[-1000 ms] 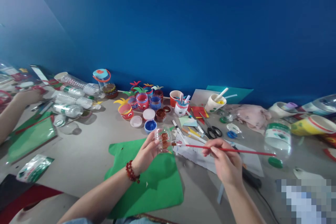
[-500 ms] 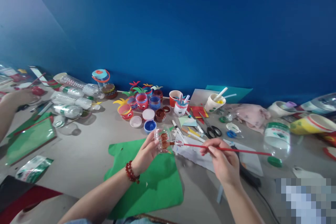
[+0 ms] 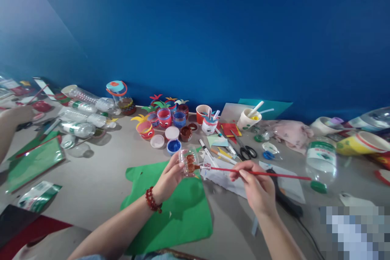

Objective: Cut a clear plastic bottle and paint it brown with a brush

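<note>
Steadying hand: the left hand (image 3: 168, 179), a beaded bracelet (image 3: 150, 200) at its wrist, pinches a clear plastic cup (image 3: 189, 163) between thumb and fingers; a light grip suits it, since such thin plastic probably dents when squeezed.
Cup: held in the air over a green sheet (image 3: 179, 217), with brown paint (image 3: 191, 159) on its side; which way its mouth faces is hard to tell.
Bristles: brown and apparently touching the cup's right side, at the end of a red-handled paintbrush (image 3: 225, 169); short, gentle strokes with little paint should cover most evenly, and turning the cup likely beats reaching around it.
Brush hand: the right hand (image 3: 258, 191) pinches the handle, nearer the bristles than the far end; a grip slightly closer in would probably give finer control.
Counter, left: the grey counter (image 3: 105, 174) runs beneath everything; a co-worker's hand (image 3: 16, 115) shows at the edge, then a cluster of plastic bottles (image 3: 79, 129) lying down.
Counter, middle: leaf-topped cups (image 3: 145, 129) stand near the wall, a blue paint pot (image 3: 174, 146) and a brown paint pot (image 3: 186, 134) in front, both uncovered.
Counter, right: black-handled scissors (image 3: 248, 152), a pink cloth (image 3: 292, 133), a large labelled bottle (image 3: 321, 157), and a yellow cup (image 3: 362, 147) on its side.
Wall: a deep blue wall (image 3: 213, 36) rises behind, paler toward the upper left.
</note>
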`<state>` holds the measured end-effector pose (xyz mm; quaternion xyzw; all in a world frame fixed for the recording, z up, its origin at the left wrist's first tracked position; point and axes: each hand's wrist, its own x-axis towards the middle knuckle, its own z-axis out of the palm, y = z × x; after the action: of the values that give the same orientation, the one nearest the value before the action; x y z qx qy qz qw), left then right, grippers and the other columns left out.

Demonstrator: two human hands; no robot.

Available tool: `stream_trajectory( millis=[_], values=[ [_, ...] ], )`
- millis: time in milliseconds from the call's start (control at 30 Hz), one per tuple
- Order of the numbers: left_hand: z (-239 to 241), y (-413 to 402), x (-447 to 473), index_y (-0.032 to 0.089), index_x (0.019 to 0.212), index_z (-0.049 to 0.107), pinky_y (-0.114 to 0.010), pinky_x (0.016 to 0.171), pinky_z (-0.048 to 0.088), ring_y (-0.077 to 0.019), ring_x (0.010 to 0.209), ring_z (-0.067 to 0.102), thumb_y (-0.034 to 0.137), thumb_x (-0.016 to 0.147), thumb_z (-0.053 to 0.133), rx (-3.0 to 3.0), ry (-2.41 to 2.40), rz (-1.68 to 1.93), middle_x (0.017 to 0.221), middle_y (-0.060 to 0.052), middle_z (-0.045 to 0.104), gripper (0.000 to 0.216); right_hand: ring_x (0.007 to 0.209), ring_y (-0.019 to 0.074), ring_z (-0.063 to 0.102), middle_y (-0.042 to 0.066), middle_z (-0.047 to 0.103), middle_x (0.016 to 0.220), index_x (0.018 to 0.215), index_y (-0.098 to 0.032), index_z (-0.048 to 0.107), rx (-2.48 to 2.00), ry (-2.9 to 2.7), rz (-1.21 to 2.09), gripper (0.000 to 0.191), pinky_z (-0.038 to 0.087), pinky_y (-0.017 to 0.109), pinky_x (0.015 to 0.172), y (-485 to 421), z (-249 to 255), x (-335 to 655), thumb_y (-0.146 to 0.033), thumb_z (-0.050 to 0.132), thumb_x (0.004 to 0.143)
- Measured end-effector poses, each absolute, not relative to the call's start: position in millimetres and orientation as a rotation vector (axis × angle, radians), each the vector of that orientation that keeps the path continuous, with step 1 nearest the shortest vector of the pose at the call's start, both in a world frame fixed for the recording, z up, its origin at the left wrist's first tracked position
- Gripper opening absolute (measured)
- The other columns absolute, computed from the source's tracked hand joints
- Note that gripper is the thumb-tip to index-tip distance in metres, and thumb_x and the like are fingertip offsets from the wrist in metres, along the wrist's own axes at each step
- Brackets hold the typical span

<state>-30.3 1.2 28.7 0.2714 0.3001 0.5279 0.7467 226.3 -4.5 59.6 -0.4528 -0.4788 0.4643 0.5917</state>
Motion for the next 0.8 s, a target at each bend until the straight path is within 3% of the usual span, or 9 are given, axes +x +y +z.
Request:
stream_trajectory(
  millis=[233,600,800],
  values=[
    [30.5,1.4,-30.5,0.025,0.129,0.059,-0.045,0.088,0.055,-0.0309,0.107,0.069,0.032,0.086,0.071,0.600,0.655,1.168,0.124,-0.010,0.067,0.045,0.061,0.0153,0.065,0.002,0.069,0.068,0.076,-0.019,0.073,-0.965,-1.055,1.053,0.009,0.052,0.024,0.055,-4.7,71.4,224.1,-0.021,0.066,0.082],
    [30.9,1.5,-28.4,0.024,0.130,0.059,-0.041,0.089,0.054,-0.0278,0.105,0.069,0.033,0.083,0.073,0.586,0.682,1.170,0.122,-0.010,0.068,0.049,0.069,0.0199,0.067,0.005,0.071,0.076,0.081,-0.018,0.072,-1.032,-1.095,1.103,0.011,0.053,0.031,0.061,-9.2,54.2,221.5,-0.026,0.067,0.086],
    [30.7,1.0,-31.0,0.025,0.130,0.059,-0.044,0.087,0.054,-0.0306,0.106,0.069,0.032,0.085,0.072,0.602,0.662,1.166,0.124,-0.010,0.067,0.048,0.059,0.0169,0.065,0.003,0.069,0.067,0.074,-0.018,0.073,-1.003,-1.035,1.007,0.010,0.052,0.027,0.054,-2.4,66.9,225.5,-0.022,0.067,0.081]
  ],
)
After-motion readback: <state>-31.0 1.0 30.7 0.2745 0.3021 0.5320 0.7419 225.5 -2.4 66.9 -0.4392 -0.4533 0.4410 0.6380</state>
